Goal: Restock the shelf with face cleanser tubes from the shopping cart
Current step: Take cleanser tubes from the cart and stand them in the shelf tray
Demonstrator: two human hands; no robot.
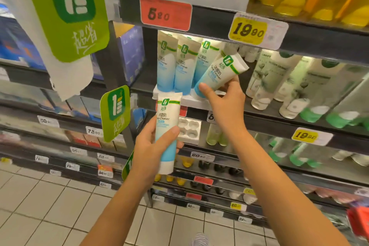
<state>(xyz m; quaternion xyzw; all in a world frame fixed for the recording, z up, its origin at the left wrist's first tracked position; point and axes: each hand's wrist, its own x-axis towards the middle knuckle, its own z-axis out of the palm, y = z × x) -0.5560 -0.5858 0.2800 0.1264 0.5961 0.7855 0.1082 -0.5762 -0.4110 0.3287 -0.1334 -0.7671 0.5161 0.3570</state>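
Observation:
My left hand [151, 150] grips a white-and-blue face cleanser tube [167, 126] upright, cap end down, below the shelf's front edge. My right hand [225, 102] holds a second tube [219, 72] tilted, its crimped end up and to the right, at the right end of the row. Three matching tubes [179, 66] stand side by side in a white tray [191, 102] on the dark shelf [259, 114]. The shopping cart is out of view.
White bottles with green caps [289, 90] crowd the shelf right of the tubes. Overhead runs a shelf edge with price tags 5.80 [165, 14] and 19.80 [247, 30]. Green promo signs [115, 112] jut out at left. Lower shelves and tiled floor [50, 205] lie below.

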